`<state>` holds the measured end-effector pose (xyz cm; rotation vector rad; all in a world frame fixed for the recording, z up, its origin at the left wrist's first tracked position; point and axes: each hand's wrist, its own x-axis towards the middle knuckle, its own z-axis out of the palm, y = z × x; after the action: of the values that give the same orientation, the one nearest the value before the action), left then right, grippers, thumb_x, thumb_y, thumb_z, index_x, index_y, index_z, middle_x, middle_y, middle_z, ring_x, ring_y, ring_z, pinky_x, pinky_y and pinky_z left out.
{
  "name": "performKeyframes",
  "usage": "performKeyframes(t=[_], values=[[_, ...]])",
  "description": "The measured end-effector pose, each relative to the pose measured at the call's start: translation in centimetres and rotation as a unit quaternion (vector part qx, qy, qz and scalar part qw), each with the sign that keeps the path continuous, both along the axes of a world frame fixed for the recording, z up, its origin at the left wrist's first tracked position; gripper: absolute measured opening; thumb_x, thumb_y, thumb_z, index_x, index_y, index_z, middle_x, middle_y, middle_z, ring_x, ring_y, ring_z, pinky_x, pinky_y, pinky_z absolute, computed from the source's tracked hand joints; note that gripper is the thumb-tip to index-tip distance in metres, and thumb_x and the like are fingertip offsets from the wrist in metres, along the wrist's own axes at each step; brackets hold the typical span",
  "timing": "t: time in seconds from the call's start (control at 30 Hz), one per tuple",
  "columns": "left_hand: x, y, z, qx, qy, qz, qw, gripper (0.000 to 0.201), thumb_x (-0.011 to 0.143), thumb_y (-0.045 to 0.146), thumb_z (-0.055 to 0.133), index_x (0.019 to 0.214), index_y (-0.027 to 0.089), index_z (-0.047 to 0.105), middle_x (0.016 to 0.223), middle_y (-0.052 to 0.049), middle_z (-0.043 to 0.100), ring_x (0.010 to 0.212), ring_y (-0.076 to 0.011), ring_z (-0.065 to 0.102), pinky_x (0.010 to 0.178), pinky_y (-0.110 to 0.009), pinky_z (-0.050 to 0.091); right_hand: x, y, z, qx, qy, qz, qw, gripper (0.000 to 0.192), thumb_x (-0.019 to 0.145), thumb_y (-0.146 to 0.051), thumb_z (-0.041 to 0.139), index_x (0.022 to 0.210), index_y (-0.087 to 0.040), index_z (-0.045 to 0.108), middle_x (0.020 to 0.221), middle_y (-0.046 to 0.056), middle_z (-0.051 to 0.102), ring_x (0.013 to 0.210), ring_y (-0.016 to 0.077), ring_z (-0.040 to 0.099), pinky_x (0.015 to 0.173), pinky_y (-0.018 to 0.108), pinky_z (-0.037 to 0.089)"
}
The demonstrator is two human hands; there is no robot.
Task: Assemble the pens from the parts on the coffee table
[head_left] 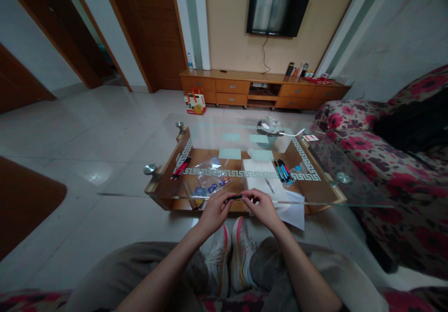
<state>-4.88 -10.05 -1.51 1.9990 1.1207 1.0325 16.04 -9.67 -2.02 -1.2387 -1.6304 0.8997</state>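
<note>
Between my two hands, at the near edge of the glass coffee table (231,125), is a slim black pen (234,197), held nearly level. The fingers of my left hand (217,208) pinch its left part. My right hand (261,205) closes its fingertips around the right end. Left on the glass lies a bundle of red and black pens (181,168). To the right is a group of blue, black and red pens (283,170). A clear plastic bag (208,172) lies left of centre, and a thin grey pen-like piece (269,185) rests over the white paper (259,169).
A basket with a crumpled plastic bag (272,125) stands at the table's far right. White sheets (293,209) stick out below the glass. A flowered sofa (378,162) is on the right. Beyond are a paper carrier bag (195,103) and a long TV cabinet (231,87).
</note>
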Motion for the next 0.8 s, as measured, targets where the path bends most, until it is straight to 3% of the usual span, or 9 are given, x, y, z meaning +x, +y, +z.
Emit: performKeyframes(t=[0.6,0.8], values=[[-0.17,0.03,-0.08,0.010,0.009,-0.007,1.000,0.025,0.095,0.024,0.055,0.115,0.026,0.070,0.103,-0.006,0.070,0.099,-0.0215,0.062,0.090,-0.035,0.046,0.11,-0.25,0.31,-0.001,-0.021,0.019,1.000,0.020,0.088,-0.038,0.066,0.096,-0.024,0.078,0.085,0.004,0.074,0.073,0.0184,0.064,0.064,0.028,0.046],[-0.17,-0.07,0.16,0.017,0.021,-0.021,0.999,0.028,0.094,0.020,0.055,0.117,0.027,0.070,0.104,-0.006,0.069,0.101,-0.0218,0.061,0.092,-0.035,0.045,0.04,-0.44,0.44,-0.016,-0.056,0.014,0.998,0.034,0.092,-0.049,0.059,0.078,-0.022,0.076,0.070,0.003,0.071,0.065,0.0190,0.063,0.060,0.028,0.045]])
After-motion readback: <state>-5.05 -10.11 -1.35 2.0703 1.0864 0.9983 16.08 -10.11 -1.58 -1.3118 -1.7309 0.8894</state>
